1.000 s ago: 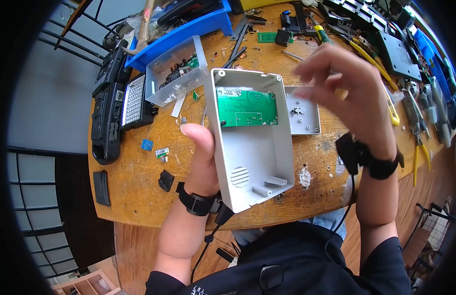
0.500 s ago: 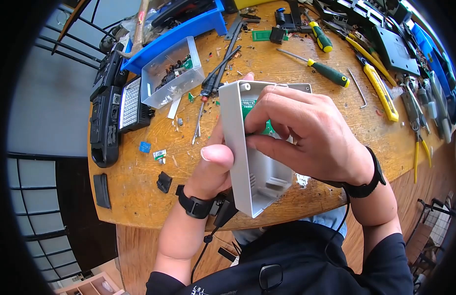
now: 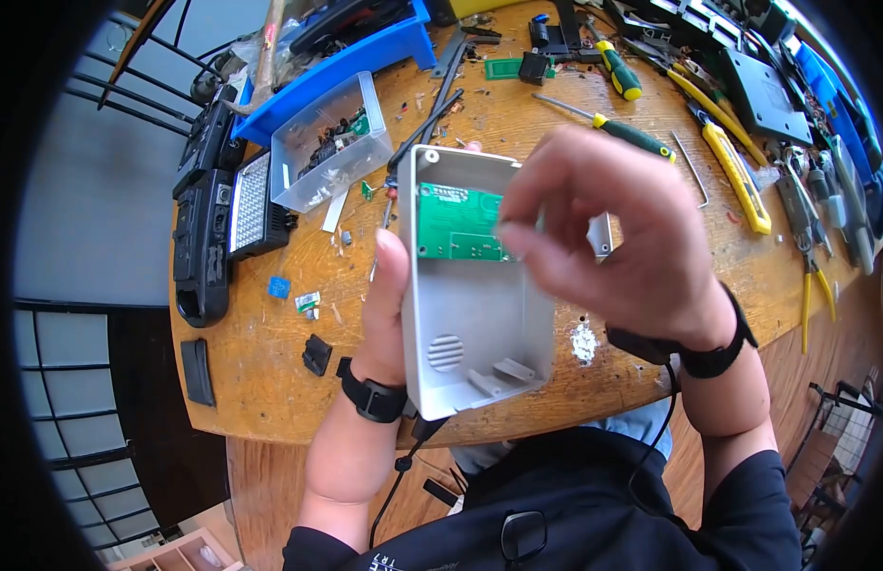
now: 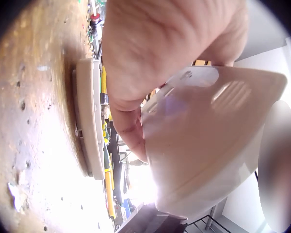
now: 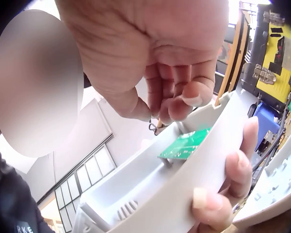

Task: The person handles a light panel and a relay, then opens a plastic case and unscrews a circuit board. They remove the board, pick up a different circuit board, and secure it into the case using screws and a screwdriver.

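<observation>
My left hand (image 3: 384, 300) holds a light grey plastic housing (image 3: 479, 314) from its left side and underneath, thumb along the outer wall. Its open side faces up in the head view, showing a green circuit board (image 3: 456, 224) at the far end and a slotted vent near the close end. The right hand (image 3: 622, 224), blurred in the head view, hovers over the housing's right wall with bent fingers. In the right wrist view its fingertips (image 5: 191, 94) are above the board; I cannot tell whether something small is between them. A second grey shell (image 4: 89, 119) lies on the table, mostly hidden in the head view.
A clear bin (image 3: 332, 143) of small parts stands at the back left beside a blue tray (image 3: 337, 71). To the right lie a green screwdriver (image 3: 636, 138), a yellow utility knife (image 3: 736, 181) and pliers (image 3: 808, 247). Scraps dot the wooden table (image 3: 270, 381).
My right hand came from the upper right, reached into the housing at the board, and has now lifted away from it. The left hand tilted the housing, then turned its open side up again.
</observation>
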### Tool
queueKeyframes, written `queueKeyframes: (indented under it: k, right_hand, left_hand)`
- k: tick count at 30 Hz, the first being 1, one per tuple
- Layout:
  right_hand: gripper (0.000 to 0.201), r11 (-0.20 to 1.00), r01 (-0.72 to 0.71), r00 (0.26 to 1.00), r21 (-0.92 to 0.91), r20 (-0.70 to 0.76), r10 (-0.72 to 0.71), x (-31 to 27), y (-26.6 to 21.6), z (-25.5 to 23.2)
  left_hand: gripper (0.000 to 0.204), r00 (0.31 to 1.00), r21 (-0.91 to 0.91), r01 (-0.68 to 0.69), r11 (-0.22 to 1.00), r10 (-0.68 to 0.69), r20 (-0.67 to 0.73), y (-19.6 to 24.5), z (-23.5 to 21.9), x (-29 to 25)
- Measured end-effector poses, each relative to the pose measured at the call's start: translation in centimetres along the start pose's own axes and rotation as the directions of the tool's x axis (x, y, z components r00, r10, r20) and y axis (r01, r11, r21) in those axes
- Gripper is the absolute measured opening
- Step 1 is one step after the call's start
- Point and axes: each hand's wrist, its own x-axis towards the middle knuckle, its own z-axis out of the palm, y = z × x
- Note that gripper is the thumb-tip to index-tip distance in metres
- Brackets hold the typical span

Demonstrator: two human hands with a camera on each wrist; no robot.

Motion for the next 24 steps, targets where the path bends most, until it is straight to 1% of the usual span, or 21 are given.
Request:
queueKeyframes:
  k: [1, 2, 3, 4, 5, 7, 8, 9, 10, 12, 13, 14, 15, 16, 18, 19, 20, 21, 22, 24]
  right_hand:
    - [0.011, 0.993, -0.104, 0.994, 0.049, -0.038, 0.106, -0.1, 0.0, -0.5]
    - [0.010, 0.992, -0.112, 0.989, 0.056, -0.090, 0.117, 0.0, 0.5, -0.9]
    - [0.010, 0.981, -0.186, 0.978, -0.056, -0.109, 0.179, 0.1, 0.8, -1.6]
    - [0.008, 0.958, -0.264, 0.960, -0.112, -0.128, 0.249, 0.3, 1.4, -2.1]
    - [0.008, 0.958, -0.264, 0.960, -0.115, -0.129, 0.249, 0.5, 1.9, -2.7]
    - [0.009, 0.852, -0.328, 0.930, -0.408, 0.020, 0.367, 0.5, 3.1, -3.5]
    - [0.011, 0.840, -0.287, 0.940, -0.461, 0.034, 0.339, 0.2, 3.9, -3.5]
    - [0.011, 0.839, -0.286, 0.940, -0.463, 0.033, 0.339, 0.0, 4.7, -3.3]
    - [0.012, 0.835, -0.298, 0.933, -0.463, 0.045, 0.358, -0.2, 5.5, -3.0]
    - [0.010, 0.829, -0.320, 0.914, -0.459, 0.082, 0.397, 0.1, 5.2, -2.8]
    - [0.010, 0.830, -0.317, 0.915, -0.460, 0.083, 0.395, 0.1, 5.4, -2.7]
    - [0.010, 0.847, -0.281, 0.935, -0.452, 0.068, 0.347, 0.0, 5.6, -2.6]
    - [0.010, 0.862, -0.245, 0.953, -0.444, 0.054, 0.299, 0.0, 5.7, -2.5]
    - [0.010, 0.862, -0.242, 0.953, -0.444, 0.055, 0.296, 0.1, 5.5, -2.6]
    - [0.011, 0.873, -0.231, 0.969, -0.430, -0.019, 0.248, 0.5, 4.6, -2.8]
    - [0.011, 0.873, -0.229, 0.969, -0.431, -0.017, 0.245, 0.5, 4.5, -2.6]
    - [0.011, 0.890, -0.223, 0.974, -0.398, -0.057, 0.218, 0.5, 4.3, -2.5]
    - [0.011, 0.906, -0.215, 0.977, -0.365, -0.097, 0.192, 0.4, 4.1, -2.4]
    - [0.011, 0.906, -0.211, 0.977, -0.366, -0.094, 0.190, 0.5, 3.9, -2.2]
    - [0.012, 0.947, -0.093, 0.988, -0.307, -0.143, 0.050, 0.5, 3.2, -1.5]
  left_hand:
    - [0.095, 1.000, -0.026, 0.028, 0.999, -0.028, -0.005, 0.0, -0.1, 0.0]
    - [0.095, 0.999, -0.157, -0.024, 0.987, 0.019, -0.033, -0.1, 0.0, 0.5]
    - [0.095, 0.996, -0.283, -0.078, 0.956, 0.062, -0.066, -0.1, 0.0, 0.8]
    - [0.097, 0.997, -0.292, -0.059, 0.955, 0.042, -0.066, -0.1, -0.6, 0.9]
    - [0.098, 0.998, -0.300, -0.040, 0.953, 0.021, -0.065, 0.0, -1.2, 1.0]
    - [0.101, 0.999, -0.340, -0.053, 0.939, 0.051, -0.015, 0.0, -1.8, 1.3]
    - [0.102, 0.999, -0.348, -0.047, 0.936, 0.048, -0.007, 0.2, -1.6, 1.2]
    - [0.103, 0.999, -0.356, -0.041, 0.934, 0.045, 0.002, 0.4, -1.4, 1.2]
    - [0.102, 0.999, -0.402, -0.038, 0.915, 0.049, 0.016, 0.5, -1.1, 1.2]
    - [0.102, 0.998, -0.448, -0.037, 0.893, 0.057, 0.030, 0.5, -1.1, 1.2]
    - [0.102, 0.998, -0.405, -0.054, 0.913, 0.063, 0.009, 0.3, -1.4, 1.3]
    - [0.102, 0.997, -0.361, -0.070, 0.930, 0.071, -0.013, 0.2, -1.6, 1.3]
    - [0.102, 0.997, -0.361, -0.073, 0.930, 0.073, -0.014, 0.2, -1.7, 1.3]
    - [0.102, 0.998, -0.350, -0.063, 0.935, 0.067, -0.002, 0.1, -1.7, 1.3]
    - [0.101, 0.998, -0.339, -0.056, 0.939, 0.062, 0.007, 0.1, -1.7, 1.3]
    - [0.100, 0.997, -0.326, -0.066, 0.943, 0.072, 0.008, 0.1, -1.5, 1.3]
    - [0.099, 0.997, -0.312, -0.075, 0.947, 0.082, 0.010, 0.1, -1.3, 1.2]
    - [0.099, 0.996, -0.313, -0.078, 0.947, 0.086, 0.009, 0.2, -0.9, 1.1]
    - [0.098, 0.998, -0.295, -0.067, 0.953, 0.065, -0.016, 0.4, -0.4, 0.9]
    - [0.096, 0.998, -0.278, -0.059, 0.959, 0.049, -0.044, 0.4, -0.4, 0.8]
